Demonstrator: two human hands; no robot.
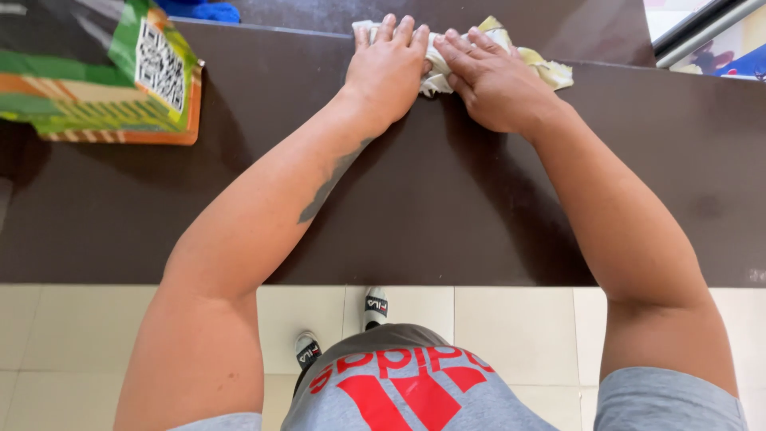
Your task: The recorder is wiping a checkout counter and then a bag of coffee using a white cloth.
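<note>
Both hands press flat on one cloth (447, 60) at the upper centre of the frame, close to the far edge of the dark brown bench (415, 215).

Cloth: pale, off-white with yellowish patches, crumpled and bunched into uneven folds. Most of it is covered by the hands. A creased end shows at the right, past the right hand, and a small corner shows at the top left, above the left fingers. A bunched fold also shows in the gap between the two hands. It lies directly on the bench top.

Left hand (388, 68): palm down on the left part of the cloth, fingers extended and held together, pointing to the top of the frame. The grip is not closed; the hand bears down flat.

Right hand (493, 80): palm down on the right part of the cloth, fingers stretched out and slightly fanned, angled to the upper left so that the fingertips nearly meet the left hand. No pinch; flat contact only.

Surroundings: a green and orange printed package (104, 76) lies on the bench in the upper left of the frame, well apart from the cloth. Pale floor tiles (519, 327) run below the near bench edge.
</note>
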